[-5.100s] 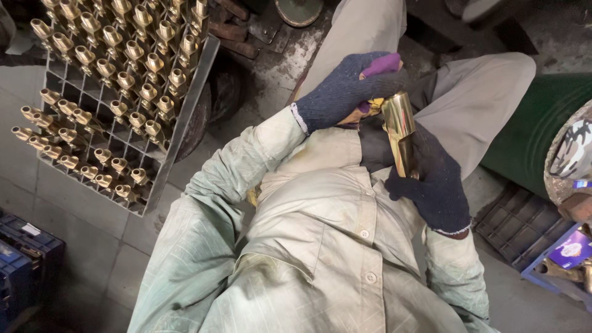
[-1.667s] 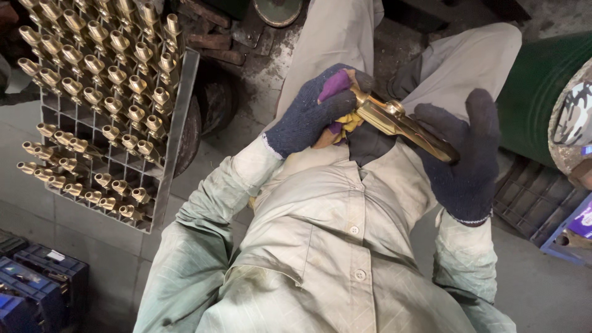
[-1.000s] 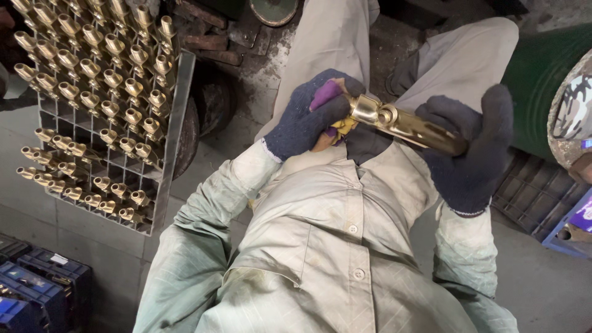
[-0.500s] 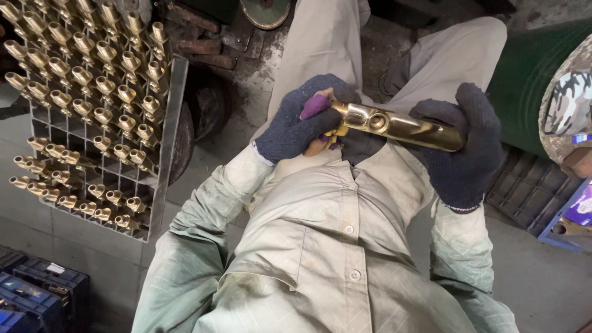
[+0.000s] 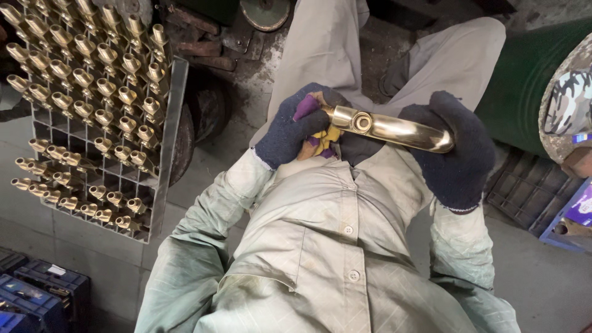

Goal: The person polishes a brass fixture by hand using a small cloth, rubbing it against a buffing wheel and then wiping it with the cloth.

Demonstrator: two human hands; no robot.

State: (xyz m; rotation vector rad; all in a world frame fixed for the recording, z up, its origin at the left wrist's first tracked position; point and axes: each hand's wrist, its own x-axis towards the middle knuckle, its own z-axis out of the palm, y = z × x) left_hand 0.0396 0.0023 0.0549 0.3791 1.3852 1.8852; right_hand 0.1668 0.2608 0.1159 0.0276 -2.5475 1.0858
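A long polished brass spout lies almost level across my lap, above my pale work shirt. My left hand, in a dark knitted glove, grips its left end together with a yellow and purple cloth. A round hole in the spout faces up close to that end. At the other end, my right hand, gloved the same way, wraps around the rounded tip. My knees in light trousers spread out beyond the hands.
A grey grid rack with several brass fittings stands at my left. Blue crates sit at the lower left. A green drum, a black crate and a camouflage-patterned cap are at the right.
The brass spout has swung from upright to nearly level, its right end rising over the last second. Both hands kept their grip on it.
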